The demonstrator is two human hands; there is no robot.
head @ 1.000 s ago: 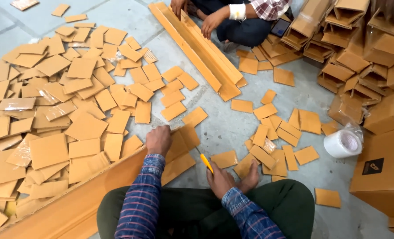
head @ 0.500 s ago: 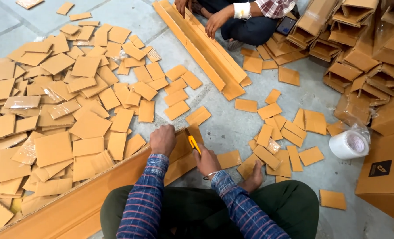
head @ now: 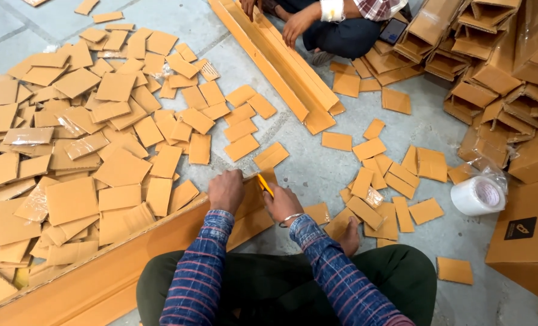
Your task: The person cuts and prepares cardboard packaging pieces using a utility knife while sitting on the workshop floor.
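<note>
My left hand (head: 225, 191) presses down on the end of a long folded cardboard strip (head: 99, 278) that runs from the lower left toward the middle of the floor. My right hand (head: 282, 202) grips a yellow utility knife (head: 264, 185), its tip at the strip's far end just right of my left hand. Both sleeves are blue plaid. My bare foot (head: 348, 236) rests on the floor to the right.
Cut cardboard squares (head: 93, 151) cover the floor on the left and lie scattered on the right (head: 389, 175). Another person's hands (head: 296, 24) rest on a second long strip (head: 281, 66) ahead. A tape roll (head: 478, 195) and stacked cartons (head: 510, 90) stand at right.
My right hand brought the yellow knife from the floor on the right over to the strip's end beside my left hand. The left hand stayed pressed on the cardboard.
</note>
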